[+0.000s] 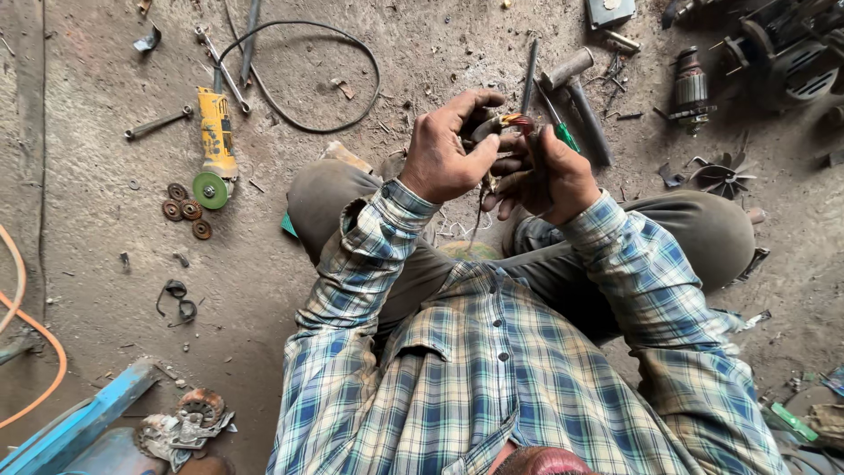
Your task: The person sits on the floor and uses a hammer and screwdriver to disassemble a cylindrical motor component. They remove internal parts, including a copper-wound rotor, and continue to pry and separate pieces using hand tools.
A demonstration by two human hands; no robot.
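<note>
1. The left hand (444, 154) and right hand (549, 176) are meeting above the knees, both sets of fingers curling tightly around a small dark part with copper-coloured wire (510, 123) sticking out of its top; how the part looks underneath the fingers cannot be told.
2. The part is sitting between the two palms, raised off the dusty concrete floor (105, 229), with a thin strand dangling below it.
3. Open floor is lying to the left of the knees, bounded by a yellow angle grinder (215, 145) with a green disc and its black cable (334, 79) looping behind.
4. Rusty round discs (185, 209) are resting just beside the grinder's head, and a spanner (158, 123) is lying near its body.
5. Beyond the hands, a green-handled screwdriver (563, 132) and a hammer (580, 97) are crowding the floor close to the right hand.
6. A motor armature (692, 92) and a dark fan wheel (721, 176) are lying farther right, well apart from the hands.
7. An orange hose (35, 352) is curving along the left edge.
</note>
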